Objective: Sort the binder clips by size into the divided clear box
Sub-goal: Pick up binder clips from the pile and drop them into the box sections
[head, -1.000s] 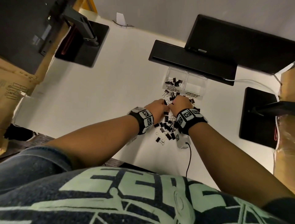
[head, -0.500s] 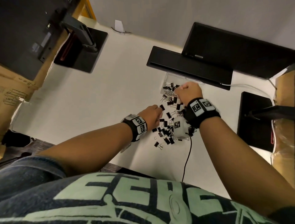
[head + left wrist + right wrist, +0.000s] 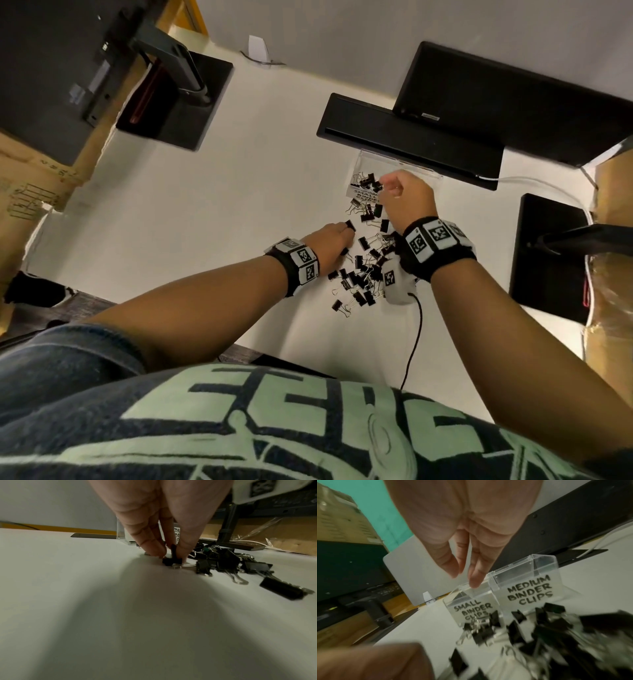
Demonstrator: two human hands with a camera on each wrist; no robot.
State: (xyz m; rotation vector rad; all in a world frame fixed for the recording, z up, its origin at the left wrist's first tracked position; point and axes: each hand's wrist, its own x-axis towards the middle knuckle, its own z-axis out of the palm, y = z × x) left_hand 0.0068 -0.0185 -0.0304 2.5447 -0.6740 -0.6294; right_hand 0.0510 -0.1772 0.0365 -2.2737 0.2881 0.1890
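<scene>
A heap of black binder clips [image 3: 366,270] lies on the white table [image 3: 205,205] between my hands. My left hand [image 3: 347,228] is at the heap's left edge. In the left wrist view its thumb and fingers [image 3: 154,550] pinch one small clip [image 3: 172,560] that still touches the table, with the heap [image 3: 223,561] to its right. The divided clear box [image 3: 397,161] stands behind the heap, labelled for small and medium clips. My right hand [image 3: 464,577] hovers over the small compartment [image 3: 471,601] with fingers loose and nothing between them. Several clips lie in that compartment [image 3: 368,180].
A flat black base [image 3: 394,137] and a dark screen [image 3: 513,102] sit right behind the box. Black monitor stands are at the right [image 3: 548,257] and far left [image 3: 178,99]. A black cable [image 3: 414,335] trails toward me. Cardboard lines both sides.
My right hand rose from the heap to above the box and now hangs empty over the small compartment. My left hand drew back to the heap's left edge and pinched a clip.
</scene>
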